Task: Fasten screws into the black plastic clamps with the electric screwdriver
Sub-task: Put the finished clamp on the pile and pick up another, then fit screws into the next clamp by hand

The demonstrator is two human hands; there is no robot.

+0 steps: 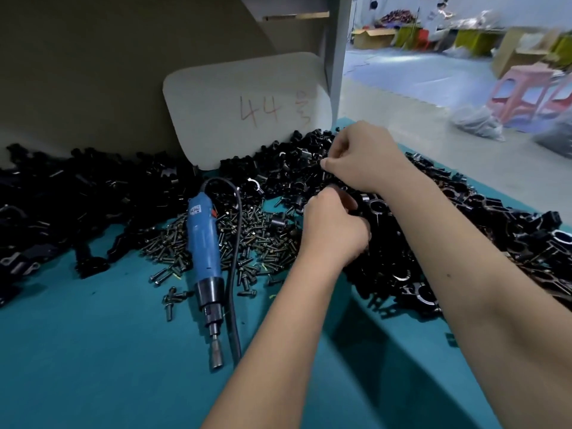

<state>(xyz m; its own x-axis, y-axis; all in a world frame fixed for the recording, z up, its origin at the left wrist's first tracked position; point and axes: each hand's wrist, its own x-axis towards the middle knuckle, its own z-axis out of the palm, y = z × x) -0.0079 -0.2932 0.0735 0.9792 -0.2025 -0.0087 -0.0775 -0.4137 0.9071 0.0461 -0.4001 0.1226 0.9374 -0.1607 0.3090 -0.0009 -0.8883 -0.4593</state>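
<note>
Both hands are buried in the clamp pile: my left hand has its grip wrapped round a black clamp, my right hand pinches something small, probably a screw. The electric screwdriver lies to my left beside the screws, tip toward me, nearer my left, with bare table around it.

teal table: blue electric screwdriver lying flat, loose screws around it, black clamps heaped.
</note>
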